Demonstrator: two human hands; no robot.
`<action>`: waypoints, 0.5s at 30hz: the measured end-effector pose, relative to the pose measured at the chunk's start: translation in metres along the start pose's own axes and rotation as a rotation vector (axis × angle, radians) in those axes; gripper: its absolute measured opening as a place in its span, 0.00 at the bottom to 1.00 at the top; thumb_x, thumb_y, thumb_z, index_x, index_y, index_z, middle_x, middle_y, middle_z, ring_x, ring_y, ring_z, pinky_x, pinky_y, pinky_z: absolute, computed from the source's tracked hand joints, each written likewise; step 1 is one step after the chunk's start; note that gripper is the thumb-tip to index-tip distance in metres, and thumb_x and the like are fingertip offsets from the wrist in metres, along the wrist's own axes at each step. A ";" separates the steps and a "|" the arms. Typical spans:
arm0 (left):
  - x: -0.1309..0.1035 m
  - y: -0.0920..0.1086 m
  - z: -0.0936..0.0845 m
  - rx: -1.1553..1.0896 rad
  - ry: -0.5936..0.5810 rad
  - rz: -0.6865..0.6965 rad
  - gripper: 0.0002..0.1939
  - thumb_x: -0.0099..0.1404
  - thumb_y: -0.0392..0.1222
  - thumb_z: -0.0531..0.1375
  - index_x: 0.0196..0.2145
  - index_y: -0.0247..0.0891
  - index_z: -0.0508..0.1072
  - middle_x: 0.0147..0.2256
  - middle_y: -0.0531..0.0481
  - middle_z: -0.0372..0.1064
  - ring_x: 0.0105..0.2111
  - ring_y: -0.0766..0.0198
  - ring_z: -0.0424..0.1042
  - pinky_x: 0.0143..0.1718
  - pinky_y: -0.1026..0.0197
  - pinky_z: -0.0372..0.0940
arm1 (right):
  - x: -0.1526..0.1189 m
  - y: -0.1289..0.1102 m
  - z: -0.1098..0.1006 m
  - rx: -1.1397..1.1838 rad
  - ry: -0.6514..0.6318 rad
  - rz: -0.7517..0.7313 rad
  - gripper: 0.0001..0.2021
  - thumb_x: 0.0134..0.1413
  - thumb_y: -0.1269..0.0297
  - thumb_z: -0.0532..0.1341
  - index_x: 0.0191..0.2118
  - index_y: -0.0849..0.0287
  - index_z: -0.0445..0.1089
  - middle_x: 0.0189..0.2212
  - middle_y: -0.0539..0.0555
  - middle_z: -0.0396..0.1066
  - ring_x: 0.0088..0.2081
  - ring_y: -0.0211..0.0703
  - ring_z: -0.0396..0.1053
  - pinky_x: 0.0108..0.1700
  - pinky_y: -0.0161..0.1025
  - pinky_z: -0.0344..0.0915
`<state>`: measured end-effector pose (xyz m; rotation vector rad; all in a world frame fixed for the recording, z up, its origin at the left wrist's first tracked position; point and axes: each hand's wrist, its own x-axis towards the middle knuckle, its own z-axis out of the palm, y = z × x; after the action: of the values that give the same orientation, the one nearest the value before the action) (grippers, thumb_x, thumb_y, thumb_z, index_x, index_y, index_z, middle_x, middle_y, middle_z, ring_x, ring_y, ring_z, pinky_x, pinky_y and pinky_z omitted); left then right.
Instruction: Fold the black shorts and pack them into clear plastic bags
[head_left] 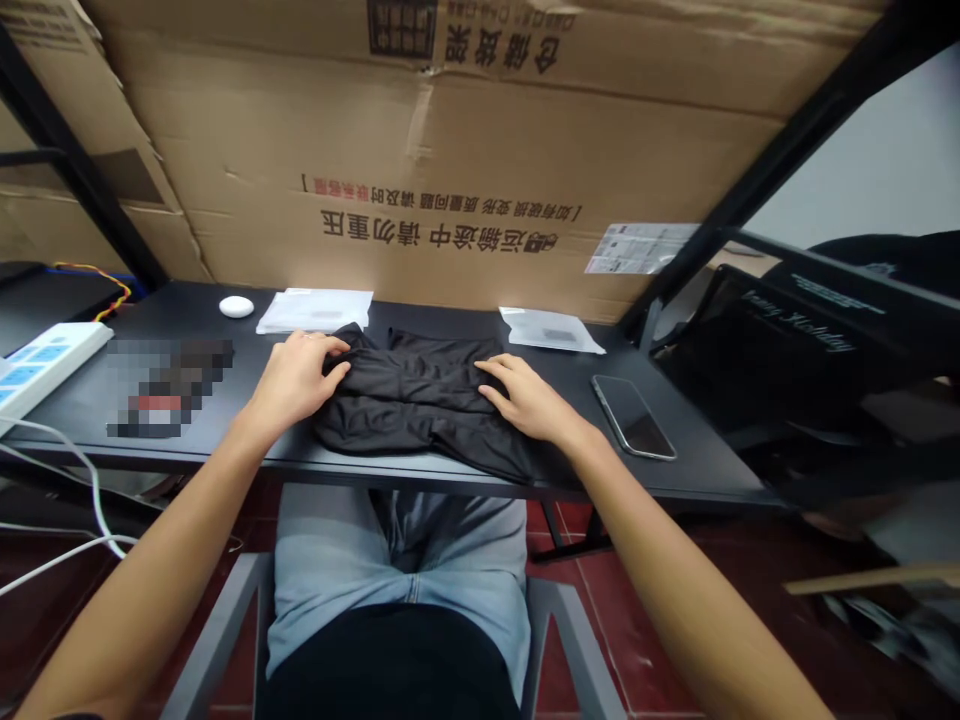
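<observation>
A black cloth [420, 395] lies bunched and wrinkled on the black table [705, 450], its lower right part reaching the front edge. My left hand [304, 372] rests at its left end, thumb and fingertips touching the fabric with a gap between them. At the right end, my right hand [525, 395] touches the cloth with its fingers apart. Neither hand lifts the fabric. White packets lie behind the cloth, one at the left [315, 309] and one at the right [551, 330].
A phone [634, 417] lies right of my right hand. A white oval object [236, 307], a pixelated item [171, 388] and a power strip [52, 365] with cables are at the left. A large cardboard sheet [450, 130] stands along the table's back.
</observation>
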<state>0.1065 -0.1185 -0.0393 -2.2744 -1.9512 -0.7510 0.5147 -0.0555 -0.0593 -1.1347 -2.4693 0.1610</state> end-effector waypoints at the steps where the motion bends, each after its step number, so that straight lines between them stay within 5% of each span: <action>1: 0.003 0.000 0.001 -0.005 -0.018 0.010 0.14 0.76 0.46 0.63 0.52 0.44 0.85 0.49 0.42 0.84 0.55 0.42 0.78 0.61 0.42 0.71 | 0.001 0.000 0.000 -0.009 0.007 0.010 0.21 0.76 0.55 0.59 0.66 0.56 0.76 0.62 0.67 0.76 0.64 0.65 0.76 0.70 0.64 0.74; 5: 0.005 0.000 0.003 -0.086 0.059 0.070 0.11 0.77 0.44 0.60 0.46 0.43 0.84 0.44 0.43 0.82 0.49 0.46 0.79 0.58 0.44 0.72 | 0.002 -0.005 -0.008 -0.022 0.102 0.033 0.11 0.72 0.61 0.62 0.53 0.53 0.80 0.54 0.63 0.79 0.56 0.62 0.79 0.62 0.59 0.78; 10: -0.017 0.007 -0.005 -0.317 0.278 0.192 0.09 0.80 0.44 0.58 0.49 0.42 0.78 0.53 0.43 0.82 0.56 0.51 0.81 0.63 0.48 0.74 | -0.018 -0.013 -0.027 0.022 0.366 -0.044 0.08 0.74 0.62 0.63 0.48 0.50 0.81 0.53 0.59 0.85 0.57 0.59 0.83 0.64 0.57 0.78; 13: -0.042 0.008 -0.010 -0.387 0.233 0.269 0.07 0.80 0.42 0.57 0.50 0.44 0.75 0.60 0.43 0.81 0.62 0.53 0.80 0.68 0.47 0.72 | -0.047 -0.017 -0.035 -0.016 0.492 -0.134 0.07 0.74 0.64 0.66 0.50 0.48 0.82 0.59 0.57 0.85 0.60 0.58 0.83 0.66 0.59 0.78; 15: -0.062 0.002 -0.014 -0.402 0.105 0.356 0.06 0.79 0.39 0.58 0.50 0.45 0.74 0.62 0.44 0.81 0.64 0.53 0.79 0.72 0.44 0.69 | -0.071 -0.021 -0.036 -0.018 0.460 -0.236 0.08 0.73 0.68 0.67 0.49 0.47 0.82 0.60 0.56 0.85 0.61 0.58 0.83 0.66 0.60 0.78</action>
<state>0.0992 -0.1803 -0.0509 -2.6282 -1.3875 -1.2712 0.5559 -0.1246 -0.0435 -0.7706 -2.1661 -0.1743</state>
